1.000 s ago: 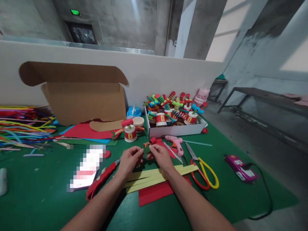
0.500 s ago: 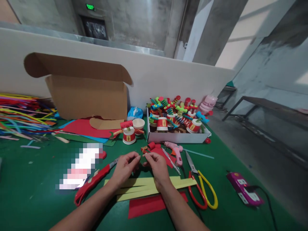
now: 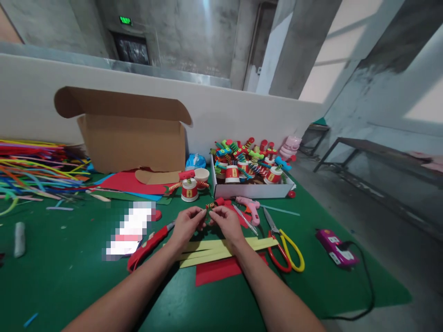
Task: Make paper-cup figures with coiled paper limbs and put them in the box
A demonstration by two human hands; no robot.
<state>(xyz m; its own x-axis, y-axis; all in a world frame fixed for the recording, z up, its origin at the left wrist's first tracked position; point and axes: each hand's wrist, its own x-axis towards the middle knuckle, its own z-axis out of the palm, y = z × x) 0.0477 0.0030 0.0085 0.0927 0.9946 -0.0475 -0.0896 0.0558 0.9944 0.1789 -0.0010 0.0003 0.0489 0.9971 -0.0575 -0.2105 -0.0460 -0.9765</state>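
My left hand and my right hand meet above the middle of the table, thumbs and forefingers pinched close together. Whatever small thing sits between the fingertips is mostly hidden; I cannot make it out. Just beyond the fingers lie a red and yellow folded paper spring and a red paper roll. Pale yellow paper strips spread under my wrists, with a red paper sheet nearer me. A pink glue gun and a pen rest beyond my right hand.
Scissors with red and yellow handles lie on the right, a red-handled tool on the left. Behind stand a paper-cup figure and a white box of similar figures. A purple power strip trails a cable. Colored strips pile up left.
The camera view has shifted, so the table's items appear moved. Both hands stay pinched together, with the fingertips slightly closer to each other.
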